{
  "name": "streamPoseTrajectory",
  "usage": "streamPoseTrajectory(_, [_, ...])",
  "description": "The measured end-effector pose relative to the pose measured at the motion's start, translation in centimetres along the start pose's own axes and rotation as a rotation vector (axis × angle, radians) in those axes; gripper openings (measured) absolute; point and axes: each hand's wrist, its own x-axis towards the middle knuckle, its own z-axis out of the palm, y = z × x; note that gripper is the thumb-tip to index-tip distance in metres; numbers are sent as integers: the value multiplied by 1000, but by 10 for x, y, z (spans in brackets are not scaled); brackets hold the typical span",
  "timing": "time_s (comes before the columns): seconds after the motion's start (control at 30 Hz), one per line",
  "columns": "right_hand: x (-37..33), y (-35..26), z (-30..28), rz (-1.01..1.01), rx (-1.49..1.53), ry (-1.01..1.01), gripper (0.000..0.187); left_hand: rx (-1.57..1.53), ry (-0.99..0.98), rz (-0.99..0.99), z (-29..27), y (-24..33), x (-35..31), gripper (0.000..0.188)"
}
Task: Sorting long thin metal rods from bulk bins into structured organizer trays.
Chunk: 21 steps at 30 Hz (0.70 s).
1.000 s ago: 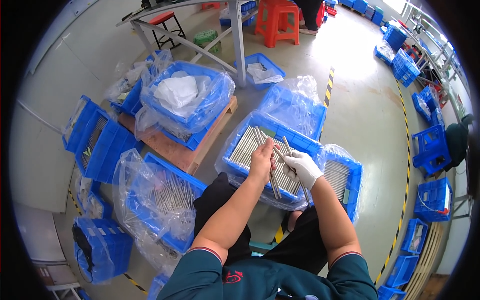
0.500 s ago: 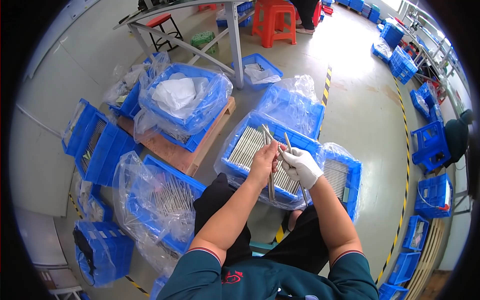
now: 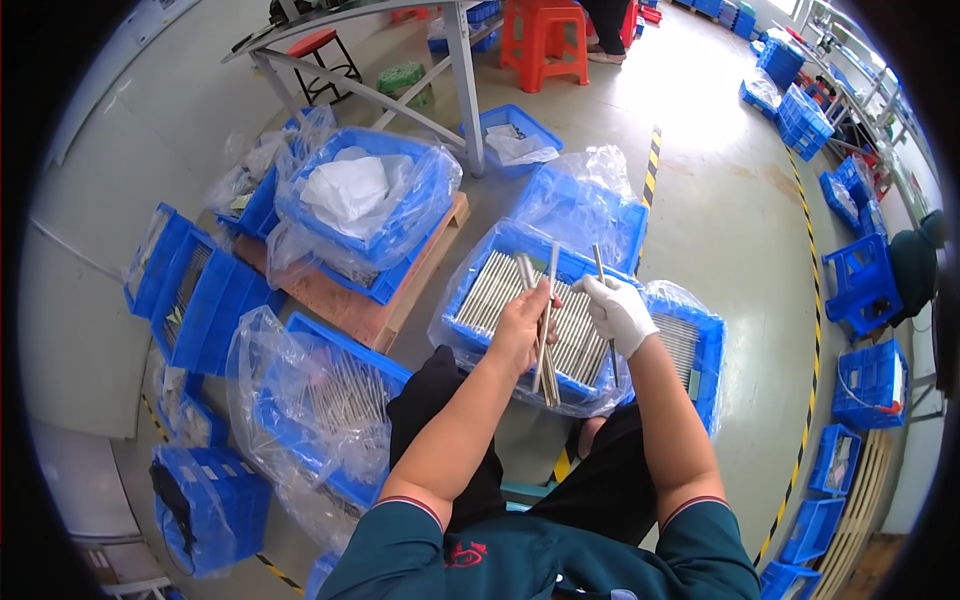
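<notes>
My bare left hand [image 3: 522, 325] grips a small bundle of thin metal rods [image 3: 543, 335], held upright over a blue bin [image 3: 478, 262] lined with clear plastic and filled with rows of similar rods. In a white glove, my right hand [image 3: 617, 310] pinches a single metal rod [image 3: 604, 300] close beside the bundle. Both hands hover just above the bin, in front of my knees.
A second rod-filled blue bin [image 3: 700, 345] sits to the right and another bagged one [image 3: 330, 405] to my left. A wooden pallet [image 3: 345, 305] carries a bagged blue crate [image 3: 365, 205]. Stacked blue crates [image 3: 185, 295] line the left; a metal table leg [image 3: 465, 90] and red stool [image 3: 545, 40] stand behind.
Both hands have lifted from the rods in the bin; my left hand now holds a bundle upright and my right hand has drawn one rod apart from it.
</notes>
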Motion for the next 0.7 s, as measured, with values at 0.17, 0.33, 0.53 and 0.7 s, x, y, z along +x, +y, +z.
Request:
streamPoseTrajectory(0.17, [4,-1,6,56,132,-46,23,-64,-161,-260,8,-8,-4,38])
streamPoseTrajectory(0.33, [3,-2,12,45,132,51,23,-33,-208,-245,6,-12,-4,37])
streamPoseTrajectory(0.53, [38,27,-15,-247,-88,164,20,81,-277,-290,12,-8,-9,27])
streamPoseTrajectory(0.7, [63,9,-69,-170,406,431,28,33,-430,-377,8,-8,-20,28])
